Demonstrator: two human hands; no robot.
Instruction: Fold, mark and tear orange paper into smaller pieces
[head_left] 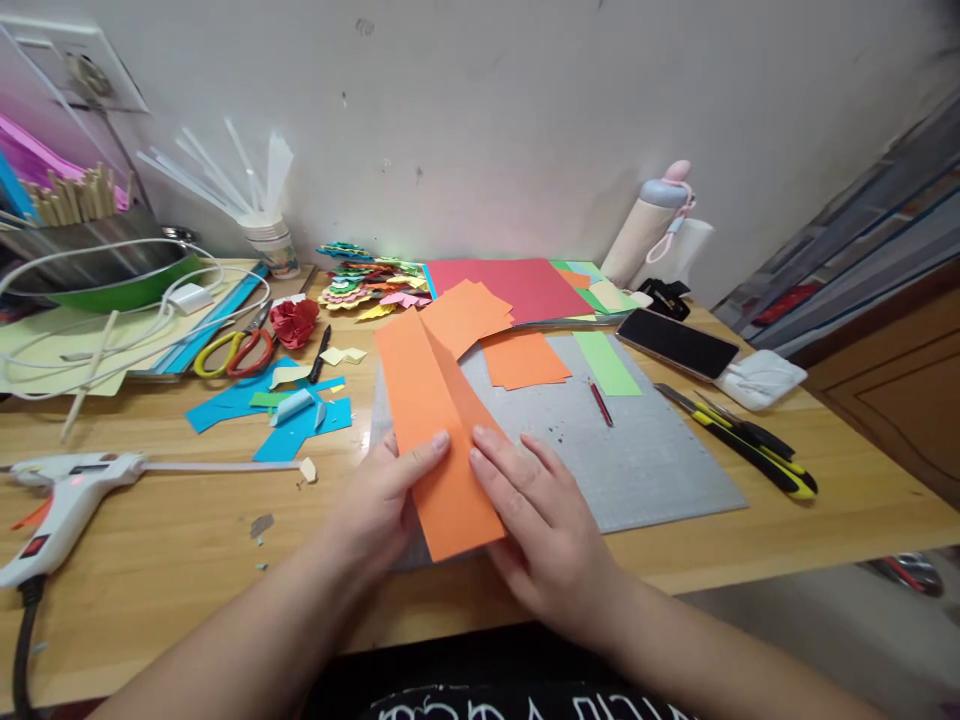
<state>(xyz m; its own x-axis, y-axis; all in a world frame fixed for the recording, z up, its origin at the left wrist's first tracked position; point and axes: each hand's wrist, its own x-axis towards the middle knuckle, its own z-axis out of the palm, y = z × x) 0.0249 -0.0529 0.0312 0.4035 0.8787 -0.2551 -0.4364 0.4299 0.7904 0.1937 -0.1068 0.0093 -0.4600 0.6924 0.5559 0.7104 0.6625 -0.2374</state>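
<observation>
1. Folded orange paper [451,490] lies between the two hands, raised over the near-left part of the grey cutting mat [652,465], its far end slanting leftward.
2. The left hand [379,495] pinches its left edge, thumb on top, fingers mostly hidden beneath.
3. The right hand [553,530] closes around its right edge, slightly curled fingers on top; its thumb is hidden.

Big white letters [536,710] sit on the black shirt [465,665], but they're cut off, so I can't read them.
</observation>
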